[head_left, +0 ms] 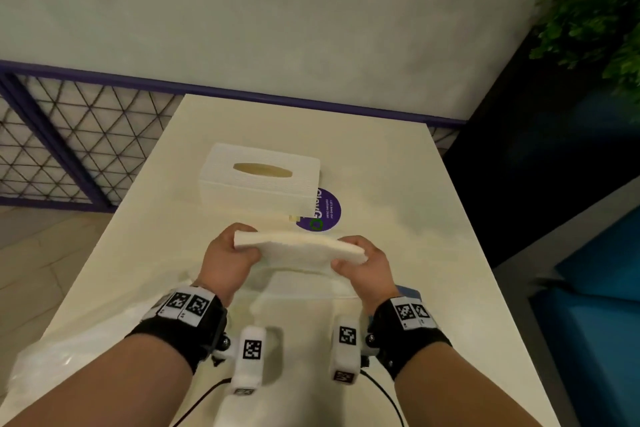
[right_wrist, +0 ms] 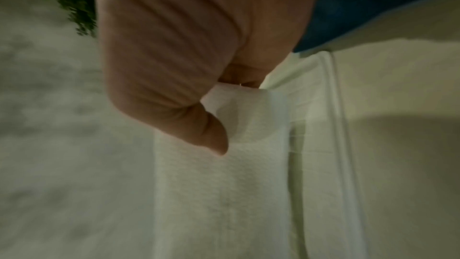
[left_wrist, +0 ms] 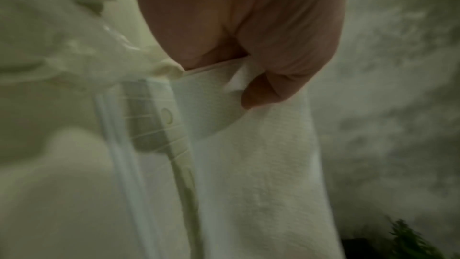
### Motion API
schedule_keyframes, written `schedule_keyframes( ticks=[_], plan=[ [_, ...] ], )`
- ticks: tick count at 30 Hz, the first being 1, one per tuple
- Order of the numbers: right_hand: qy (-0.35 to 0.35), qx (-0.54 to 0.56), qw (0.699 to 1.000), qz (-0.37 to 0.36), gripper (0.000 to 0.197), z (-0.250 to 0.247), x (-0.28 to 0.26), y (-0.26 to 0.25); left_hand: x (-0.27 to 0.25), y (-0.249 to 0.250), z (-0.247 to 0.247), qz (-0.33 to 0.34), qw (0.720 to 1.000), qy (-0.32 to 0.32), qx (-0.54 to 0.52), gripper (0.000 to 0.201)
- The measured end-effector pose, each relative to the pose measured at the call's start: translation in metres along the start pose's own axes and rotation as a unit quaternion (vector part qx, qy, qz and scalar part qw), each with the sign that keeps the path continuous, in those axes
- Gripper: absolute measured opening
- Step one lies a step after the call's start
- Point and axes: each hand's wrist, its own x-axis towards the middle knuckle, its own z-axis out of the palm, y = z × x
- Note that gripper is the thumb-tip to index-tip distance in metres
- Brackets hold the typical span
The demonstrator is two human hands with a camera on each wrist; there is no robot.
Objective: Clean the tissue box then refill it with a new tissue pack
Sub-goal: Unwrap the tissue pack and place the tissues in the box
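A white textured tissue box (head_left: 261,184) with an oval slot stands upright in the middle of the cream table (head_left: 433,253). Nearer to me, both hands hold a white tissue stack (head_left: 299,250) level above the table. My left hand (head_left: 239,246) grips its left end, thumb on the near side. My right hand (head_left: 353,255) grips the right end the same way. The left wrist view shows the left hand (left_wrist: 251,78) pinching the tissue stack (left_wrist: 261,164). In the right wrist view, the right hand (right_wrist: 199,117) clamps the tissue stack (right_wrist: 219,184).
A flat white panel (head_left: 308,284) lies on the table under the stack. Crumpled clear plastic wrap (head_left: 69,360) lies at the near left. A purple round sticker (head_left: 329,211) sits beside the box. A blue item (head_left: 410,291) peeks out behind my right wrist. A green plant (head_left: 595,3) stands far right.
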Motion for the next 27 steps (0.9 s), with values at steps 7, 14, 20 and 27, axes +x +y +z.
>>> schedule_keyframes(
  ticks=[7, 14, 20, 27],
  plan=[
    [0.034, -0.052, 0.998, 0.023, 0.039, 0.012, 0.014, 0.027, 0.001, -0.027, 0.005, -0.024, 0.997, 0.033, 0.069, 0.036],
    [0.034, -0.061, 0.997, 0.012, 0.044, 0.003, 0.031, 0.01, 0.014, -0.016, -0.007, 0.029, 0.987, 0.031, 0.155, 0.039],
    [0.022, -0.057, 0.994, 0.089, 0.063, -0.003, 0.047, 0.009, 0.03, -0.012, -0.011, -0.023, 0.98, 0.012, 0.195, 0.053],
    [0.002, -0.213, 0.971, 0.109, 0.06, 0.002, 0.045, 0.012, 0.026, -0.012, -0.018, -0.043, 0.959, 0.009, 0.281, 0.055]
  ],
)
